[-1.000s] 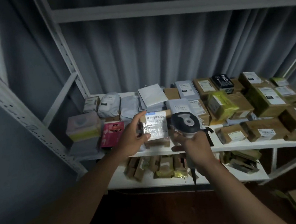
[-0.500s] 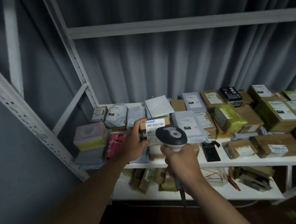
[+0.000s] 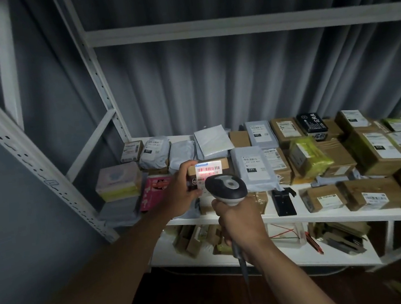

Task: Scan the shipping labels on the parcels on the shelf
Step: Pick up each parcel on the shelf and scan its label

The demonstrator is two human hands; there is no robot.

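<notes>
My left hand [image 3: 182, 190] grips a small parcel [image 3: 208, 172] by its left side and holds it up in front of the shelf. The white label on it faces me, and a red scan line glows across its barcode. My right hand [image 3: 242, 223] grips the handle of a black and grey barcode scanner [image 3: 226, 190]. The scanner's head sits just below and in front of the label, aimed at it. The scanner's cable hangs down below my right wrist.
The white shelf board [image 3: 330, 214] carries several labelled parcels: grey mailer bags [image 3: 253, 167], brown boxes [image 3: 373, 152], a yellow-green wrapped parcel [image 3: 309, 156], a pink box [image 3: 155, 191]. A black scanner stand [image 3: 283, 202] sits at the front edge. A lower shelf [image 3: 310, 254] holds flattened cartons. Metal uprights [image 3: 24, 154] stand left.
The parcel in my left hand has moved slightly back toward the shelf, and the scanner has come up under it. A red scan line now lights the barcode.
</notes>
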